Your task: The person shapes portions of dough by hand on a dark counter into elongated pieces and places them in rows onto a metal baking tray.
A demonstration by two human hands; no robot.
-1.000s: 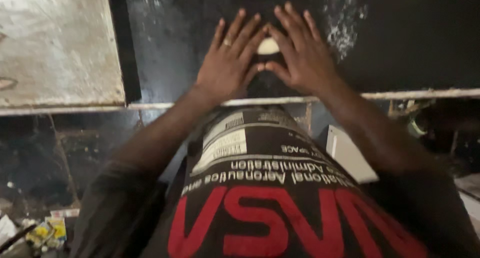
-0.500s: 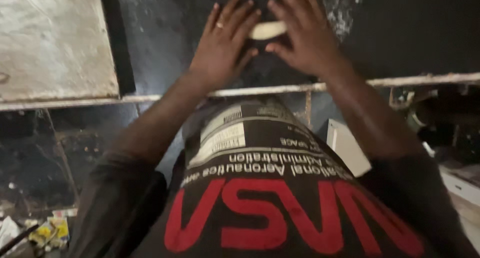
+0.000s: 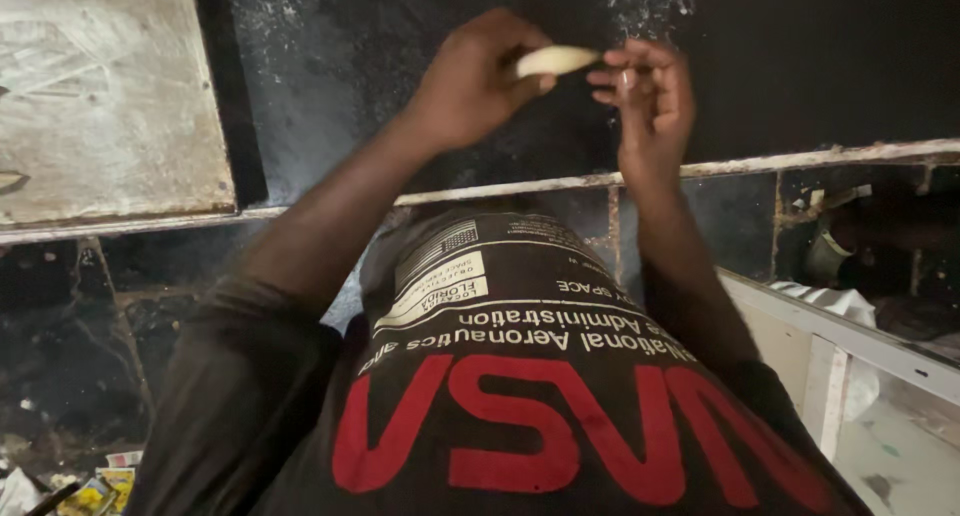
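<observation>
A small pale piece of dough (image 3: 556, 59), rolled into a short log, is lifted above the black floury countertop (image 3: 800, 66). My left hand (image 3: 478, 81) pinches its left end between thumb and fingers. My right hand (image 3: 648, 91) is raised beside the dough's right end, fingers curled, fingertips touching or almost touching it. Both forearms reach forward over my dark printed shirt.
A worn pale board (image 3: 100, 96) lies on the counter at the left. The counter's metal front edge (image 3: 800, 161) runs across the view. Below at the right is a white cabinet frame (image 3: 850, 346). Litter lies on the dark floor at lower left (image 3: 95, 486).
Both hands were flat on the counter, rolling the dough under the palms. Now they have lifted off, and the left hand holds the dough up in the air.
</observation>
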